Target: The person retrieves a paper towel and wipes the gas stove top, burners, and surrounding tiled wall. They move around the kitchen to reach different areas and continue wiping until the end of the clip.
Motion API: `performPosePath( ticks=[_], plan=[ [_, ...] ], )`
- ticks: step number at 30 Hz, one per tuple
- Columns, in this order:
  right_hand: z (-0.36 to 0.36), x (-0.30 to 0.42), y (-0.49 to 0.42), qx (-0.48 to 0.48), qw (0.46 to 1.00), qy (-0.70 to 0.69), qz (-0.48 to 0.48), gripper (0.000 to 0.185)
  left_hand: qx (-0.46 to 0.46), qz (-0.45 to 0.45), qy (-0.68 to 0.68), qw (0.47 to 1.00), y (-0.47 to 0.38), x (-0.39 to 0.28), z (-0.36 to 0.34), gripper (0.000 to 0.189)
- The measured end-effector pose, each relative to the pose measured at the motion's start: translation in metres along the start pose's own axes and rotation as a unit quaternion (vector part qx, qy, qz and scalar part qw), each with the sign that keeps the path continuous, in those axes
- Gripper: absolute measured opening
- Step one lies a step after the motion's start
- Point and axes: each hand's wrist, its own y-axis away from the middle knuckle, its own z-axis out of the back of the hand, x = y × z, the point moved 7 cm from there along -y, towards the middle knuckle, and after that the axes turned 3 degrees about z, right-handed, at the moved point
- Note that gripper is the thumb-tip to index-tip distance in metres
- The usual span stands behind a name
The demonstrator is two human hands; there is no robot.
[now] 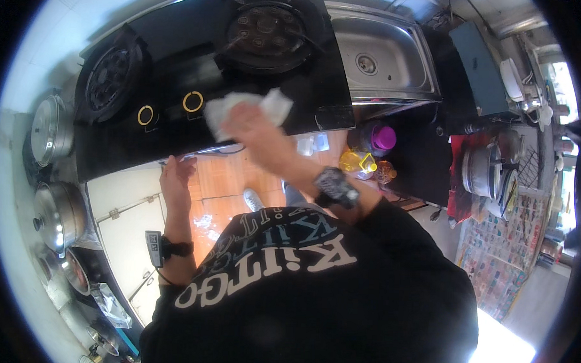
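My right hand (247, 122) presses a crumpled white cloth or paper wipe (278, 105) against the black glass top of a gas cooktop (179, 72); hand and wipe are blurred. Two knobs with yellow rings, a left knob (145, 115) and a right knob (193, 101), sit left of the wipe. Beyond it lies the large right burner (267, 29), and a second burner (109, 74) is at the far left. At the counter's front edge is my left hand (179, 170), its fingers by the edge; whether they grip it is unclear.
A steel sink (386, 55) adjoins the cooktop on the right. Below it stand a yellow oil bottle (356, 162) and a purple-capped container (383, 137). Lidded pots (59, 216) line the left counter. A white cabinet door (126, 209) stands near my left arm.
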Motion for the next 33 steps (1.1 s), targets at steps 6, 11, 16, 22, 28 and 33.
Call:
performPosePath(
  ticks=[6, 11, 16, 22, 28, 33],
  plan=[
    [0.009, 0.017, 0.001, 0.041, 0.998, -0.024, -0.032, 0.050, -0.027, 0.006, -0.007, 1.000, 0.004, 0.001, -0.007, 0.036],
    [0.081, -0.058, 0.071, 0.044, 0.976, 0.105, -0.184, 0.054, -0.047, -0.005, -0.016, 0.999, 0.003, -0.009, -0.004, 0.037],
    [0.103, -0.057, 0.097, -0.054, 0.980, 0.091, -0.168, 0.046, -0.043, -0.024, 0.002, 0.999, 0.002, -0.013, -0.005, 0.037],
    [0.107, -0.090, 0.100, -0.092, 0.974, 0.077, -0.191, 0.041, -0.050, -0.007, -0.021, 0.999, 0.005, -0.012, -0.012, 0.037],
    [0.122, -0.203, 0.053, -0.114, 0.958, 0.018, -0.261, 0.037, -0.032, -0.009, -0.004, 0.999, 0.001, -0.012, -0.019, 0.037],
    [0.129, -0.198, 0.041, -0.145, 0.962, -0.003, -0.230, 0.036, -0.034, -0.004, -0.013, 0.999, -0.003, -0.009, -0.017, 0.038]
  ],
)
